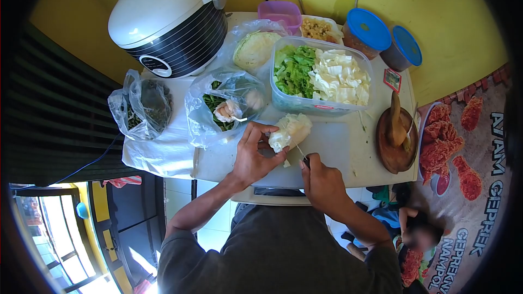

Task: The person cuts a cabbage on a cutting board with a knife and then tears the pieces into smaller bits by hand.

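Note:
A pale piece of cabbage (292, 130) lies on a whitish cutting board (333, 137) near the table's front edge. The thumb and fingers of my left hand (252, 151) are closed around its left end. My right hand (324, 183) grips the dark handle of a knife (301, 152), whose blade is against the cabbage's lower right side; part of the blade is hidden. Just behind the board stands a clear plastic container (321, 107) with chopped green leaves (294, 68) on its left side and cut white cabbage (340, 79) on its right.
Plastic bags (199, 125) of greens stand left of the board, below a rice cooker (169, 27). Half a cabbage (255, 50), a purple tub (280, 13) and blue-lidded containers (369, 30) line the back. A stone mortar with pestle (383, 144) sits right. A person (417, 228) is low at right.

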A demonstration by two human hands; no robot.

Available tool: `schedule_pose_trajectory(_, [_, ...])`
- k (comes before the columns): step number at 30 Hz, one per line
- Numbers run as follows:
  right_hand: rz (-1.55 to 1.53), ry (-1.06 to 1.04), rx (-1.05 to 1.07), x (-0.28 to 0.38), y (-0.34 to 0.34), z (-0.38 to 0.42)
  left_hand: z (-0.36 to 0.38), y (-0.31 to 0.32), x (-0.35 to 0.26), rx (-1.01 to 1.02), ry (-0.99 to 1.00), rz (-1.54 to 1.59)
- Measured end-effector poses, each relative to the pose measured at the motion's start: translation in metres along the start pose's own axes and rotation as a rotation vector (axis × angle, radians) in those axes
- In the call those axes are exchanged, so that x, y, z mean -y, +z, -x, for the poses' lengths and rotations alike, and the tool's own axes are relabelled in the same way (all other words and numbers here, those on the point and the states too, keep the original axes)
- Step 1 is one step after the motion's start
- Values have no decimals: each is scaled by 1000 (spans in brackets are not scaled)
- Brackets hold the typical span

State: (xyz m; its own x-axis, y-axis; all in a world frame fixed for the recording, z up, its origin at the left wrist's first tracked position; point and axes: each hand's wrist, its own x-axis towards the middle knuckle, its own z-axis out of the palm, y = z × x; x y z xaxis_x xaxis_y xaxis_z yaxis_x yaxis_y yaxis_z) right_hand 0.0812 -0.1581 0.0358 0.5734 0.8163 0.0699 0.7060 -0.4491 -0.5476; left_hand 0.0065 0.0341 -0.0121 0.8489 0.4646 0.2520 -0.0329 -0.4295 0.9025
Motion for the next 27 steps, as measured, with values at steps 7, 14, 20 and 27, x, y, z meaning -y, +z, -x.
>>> schedule_pose_trajectory(7, [83, 28, 26, 2, 6, -2, 0, 3, 7, -17, 37, 82])
schedule_pose_trajectory(14, [74, 61, 77, -4, 19, -14, 0, 3, 7, -28, 62, 41])
schedule_pose_trajectory(20, [27, 47, 120, -5, 10, -18, -3, 4, 8, -24, -72, 180])
schedule_pose_trajectory(27, [24, 147, 182, 8, -7, -4, 0, 6, 2, -31, -53, 193])
